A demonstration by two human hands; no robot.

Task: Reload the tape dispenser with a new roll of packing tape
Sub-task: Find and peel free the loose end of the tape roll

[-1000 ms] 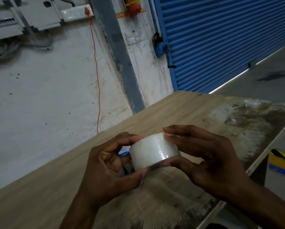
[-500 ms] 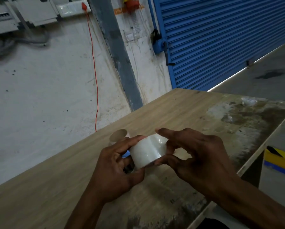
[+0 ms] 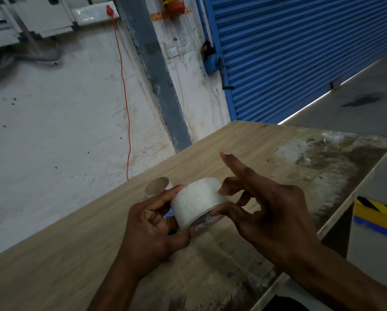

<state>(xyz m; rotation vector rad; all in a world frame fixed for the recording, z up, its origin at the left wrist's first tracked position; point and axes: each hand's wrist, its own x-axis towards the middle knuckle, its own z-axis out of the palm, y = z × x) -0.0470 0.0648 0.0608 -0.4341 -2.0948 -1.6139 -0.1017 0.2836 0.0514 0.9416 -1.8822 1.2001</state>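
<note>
Both hands hold one roll of clear packing tape (image 3: 197,202) just above the wooden table (image 3: 53,254), near the middle of the view. The left hand (image 3: 152,225) is closed around the left side of the roll, with its fingers over the top edge and the thumb pressed under the lower rim. The right hand (image 3: 268,212) touches the roll from the right side: the thumb lies on the lower edge (where some printed letters show through the tape, too blurred to read), another finger curls against the upper right of the roll, and the index finger points up and away, free of the roll. So the right hand grips only lightly, with the rest of its fingers spread.

Behind the left hand an empty cardboard core (image 3: 157,185) stands on the table. A small blue part (image 3: 169,213) shows between the left hand and the roll; what it belongs to I cannot tell. A blue shutter (image 3: 300,52) closes the wall behind.
</note>
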